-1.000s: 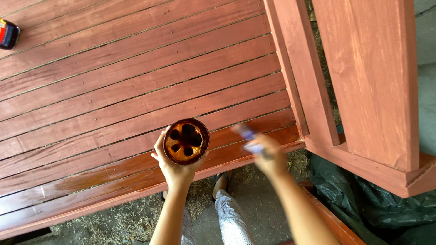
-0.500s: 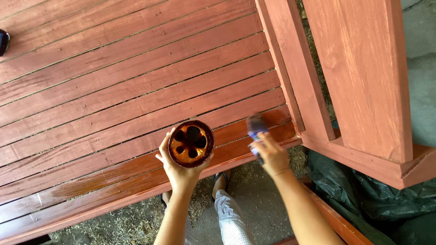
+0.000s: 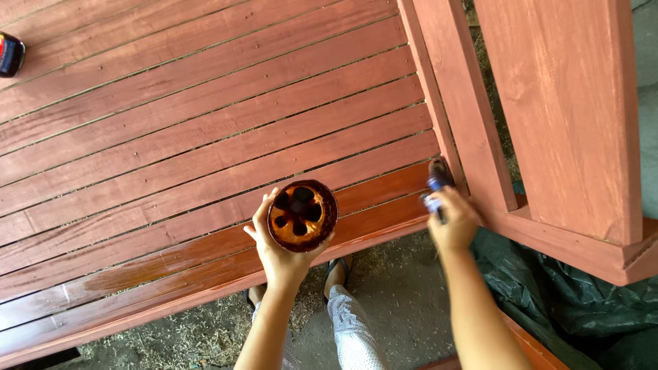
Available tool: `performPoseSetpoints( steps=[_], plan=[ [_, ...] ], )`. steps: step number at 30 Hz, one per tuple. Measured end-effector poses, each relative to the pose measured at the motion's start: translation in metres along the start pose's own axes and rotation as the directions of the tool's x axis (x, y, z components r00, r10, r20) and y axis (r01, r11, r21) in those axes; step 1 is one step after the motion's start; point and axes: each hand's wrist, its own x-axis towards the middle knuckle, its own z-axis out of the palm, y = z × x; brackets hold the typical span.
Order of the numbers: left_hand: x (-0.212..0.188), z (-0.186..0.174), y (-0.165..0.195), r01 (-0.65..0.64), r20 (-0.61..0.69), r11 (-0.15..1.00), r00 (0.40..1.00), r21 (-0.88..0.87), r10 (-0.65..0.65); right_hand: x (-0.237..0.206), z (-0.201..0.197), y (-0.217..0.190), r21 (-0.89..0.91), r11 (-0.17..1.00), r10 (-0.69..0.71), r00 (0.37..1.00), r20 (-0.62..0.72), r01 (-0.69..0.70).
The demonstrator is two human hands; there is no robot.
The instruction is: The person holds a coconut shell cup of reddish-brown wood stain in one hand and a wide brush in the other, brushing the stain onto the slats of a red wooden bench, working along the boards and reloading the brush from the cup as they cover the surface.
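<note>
My left hand (image 3: pixel 277 243) holds a small round cup (image 3: pixel 302 214) with red-brown stain inside, raised over the front boards of a red-stained wooden deck (image 3: pixel 192 137). Farther right, my right hand (image 3: pixel 452 220) grips a paintbrush (image 3: pixel 437 185) with a blue handle. Its bristles touch the deck at the right end of the front boards, beside the slanted red rail (image 3: pixel 452 103). The nearest boards look wet and glossy.
A wide red post (image 3: pixel 569 116) and its base rise at the right. Dark plastic sheeting (image 3: pixel 582 308) lies under it. A dark can (image 3: pixel 10 55) sits at the far left of the deck. Sawdust covers the ground by my foot (image 3: pixel 337 270).
My right hand moved the brush rightward and up to the board ends by the rail. The cup in my left hand shifted slightly right.
</note>
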Motion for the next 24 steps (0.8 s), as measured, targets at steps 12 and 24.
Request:
performPoseSetpoints(
  steps=[12,24],
  plan=[
    [-0.008,0.008,0.003,0.050,0.043,0.998,0.998,-0.047,-0.048,0.010,-0.008,0.027,0.317,0.949,0.022,0.997,-0.068,0.001],
    [-0.004,0.009,0.000,0.073,0.006,0.996,0.997,-0.053,-0.072,-0.039,0.031,-0.067,0.372,0.925,0.091,0.995,-0.026,-0.075]
  ],
)
